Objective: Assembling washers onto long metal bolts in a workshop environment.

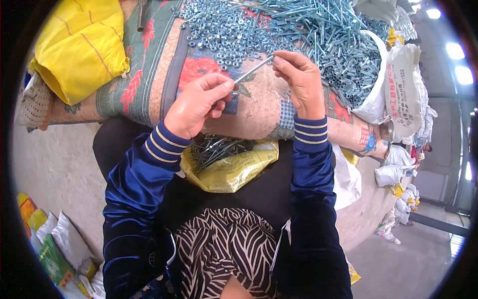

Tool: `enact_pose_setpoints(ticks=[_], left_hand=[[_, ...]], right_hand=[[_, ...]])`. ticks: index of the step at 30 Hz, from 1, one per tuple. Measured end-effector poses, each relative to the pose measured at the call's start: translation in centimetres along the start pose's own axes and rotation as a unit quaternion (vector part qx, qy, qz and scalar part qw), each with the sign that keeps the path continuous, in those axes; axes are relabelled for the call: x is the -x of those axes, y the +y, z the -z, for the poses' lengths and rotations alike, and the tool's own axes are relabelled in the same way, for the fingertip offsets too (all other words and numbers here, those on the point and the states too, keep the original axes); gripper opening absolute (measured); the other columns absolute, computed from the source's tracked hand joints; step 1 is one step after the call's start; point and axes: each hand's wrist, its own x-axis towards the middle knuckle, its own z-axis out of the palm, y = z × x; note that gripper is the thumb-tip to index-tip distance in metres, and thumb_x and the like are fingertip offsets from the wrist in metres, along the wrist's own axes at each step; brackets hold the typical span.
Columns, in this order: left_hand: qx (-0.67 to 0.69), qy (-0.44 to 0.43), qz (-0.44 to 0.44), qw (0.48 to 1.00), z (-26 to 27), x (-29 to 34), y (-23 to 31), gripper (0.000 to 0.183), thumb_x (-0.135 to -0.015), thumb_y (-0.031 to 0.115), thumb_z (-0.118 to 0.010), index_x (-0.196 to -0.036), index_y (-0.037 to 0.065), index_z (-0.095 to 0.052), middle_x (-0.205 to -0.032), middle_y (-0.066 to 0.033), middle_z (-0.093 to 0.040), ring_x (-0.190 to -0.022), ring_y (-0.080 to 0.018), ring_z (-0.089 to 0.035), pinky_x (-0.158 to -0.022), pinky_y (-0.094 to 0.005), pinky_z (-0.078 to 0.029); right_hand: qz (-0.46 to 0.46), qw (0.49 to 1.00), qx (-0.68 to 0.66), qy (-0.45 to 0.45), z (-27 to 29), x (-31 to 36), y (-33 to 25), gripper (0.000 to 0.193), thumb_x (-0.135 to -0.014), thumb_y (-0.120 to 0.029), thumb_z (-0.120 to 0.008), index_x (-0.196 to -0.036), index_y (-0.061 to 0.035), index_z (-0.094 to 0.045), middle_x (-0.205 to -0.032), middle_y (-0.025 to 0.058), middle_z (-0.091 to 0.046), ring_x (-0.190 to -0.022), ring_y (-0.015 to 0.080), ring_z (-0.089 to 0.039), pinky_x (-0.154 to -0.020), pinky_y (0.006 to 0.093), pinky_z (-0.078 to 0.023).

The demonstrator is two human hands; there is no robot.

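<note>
A long, thin silvery bolt (255, 70) is held slanting between my hands, its right end higher. My left hand (199, 102) is closed round its lower left end, thumb on top, fingers curled under. A small metal piece (235, 93) shows by those fingers, too small to name. My right hand (302, 82) pinches the far end with thumb and fingertips; whether a nut sits there is hidden. Just beyond my hands lie a pile of loose nuts (219, 42), a heap of long bolts (318, 20) and a heap of short metal sleeves (351, 62).
A patterned cloth (164, 65) covers the work surface. On my lap lies a yellow bag (234, 172) with long bolts. A yellow sack (79, 45) stands at the left; a white sack (406, 89) stands at the right. More sacks (64, 239) lie on the lower-left floor.
</note>
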Motion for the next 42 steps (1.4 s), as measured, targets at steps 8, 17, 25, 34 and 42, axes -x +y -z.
enact_pose_setpoints(ticks=[8, 17, 25, 34, 42], left_hand=[[0.052, -0.025, -0.004, 0.998, -0.6, -0.1, -0.3, 0.016, -0.093, 0.022, -0.057, -0.096, 0.008, -0.061, -0.072, 0.0045, -0.052, -0.056, -0.0028, -0.044, -0.046, -0.0160, -0.031], [0.053, -0.042, -0.031, 0.997, -0.8, 0.0, -0.5, 0.012, -0.093, 0.020, -0.058, -0.095, 0.009, -0.061, -0.072, 0.0040, -0.053, -0.055, -0.0030, -0.045, -0.046, -0.0156, -0.031], [0.038, -0.032, -0.023, 0.999, -0.8, 0.1, -0.5, 0.009, -0.092, 0.019, -0.059, -0.092, 0.010, -0.060, -0.075, 0.0027, -0.056, -0.058, -0.0031, -0.046, -0.047, -0.0162, -0.033], [0.114, -0.005, -0.113, 0.987, -0.4, -0.2, 0.0, 0.014, -0.092, 0.020, -0.058, -0.095, 0.007, -0.061, -0.078, 0.0026, -0.057, -0.066, -0.0049, -0.049, -0.055, -0.0187, -0.038], [0.106, 0.001, -0.108, 0.988, 0.6, 0.1, 0.6, 0.013, -0.093, 0.019, -0.058, -0.094, 0.007, -0.061, -0.079, 0.0022, -0.058, -0.065, -0.0046, -0.049, -0.055, -0.0189, -0.038]], right_hand=[[0.196, 0.954, 0.224, 0.041, -2.0, 1.9, -0.9, 0.020, -0.081, -0.002, -0.069, -0.101, 0.0001, -0.068, -0.088, 0.0063, -0.069, -0.075, 0.0097, -0.062, -0.070, 0.0202, -0.049], [0.033, 0.988, -0.150, -0.025, 0.4, 0.3, -1.0, 0.026, -0.084, -0.006, -0.067, -0.108, 0.0012, -0.060, -0.093, 0.0100, -0.067, -0.076, 0.0119, -0.063, -0.067, 0.0215, -0.052], [0.017, 0.989, -0.136, -0.058, -0.8, 0.8, -0.7, 0.026, -0.086, -0.009, -0.066, -0.109, 0.0017, -0.060, -0.098, 0.0122, -0.066, -0.078, 0.0118, -0.062, -0.069, 0.0219, -0.052], [0.349, 0.784, 0.509, 0.064, -1.0, -4.7, 4.8, 0.015, -0.079, -0.009, -0.063, -0.093, -0.0069, -0.068, -0.088, 0.0111, -0.061, -0.081, 0.0291, -0.060, -0.073, 0.0365, -0.048], [0.291, 0.725, 0.625, 0.004, -0.1, -4.3, 4.2, 0.010, -0.076, -0.012, -0.066, -0.083, -0.0048, -0.068, -0.076, 0.0114, -0.058, -0.071, 0.0285, -0.059, -0.064, 0.0380, -0.046]])
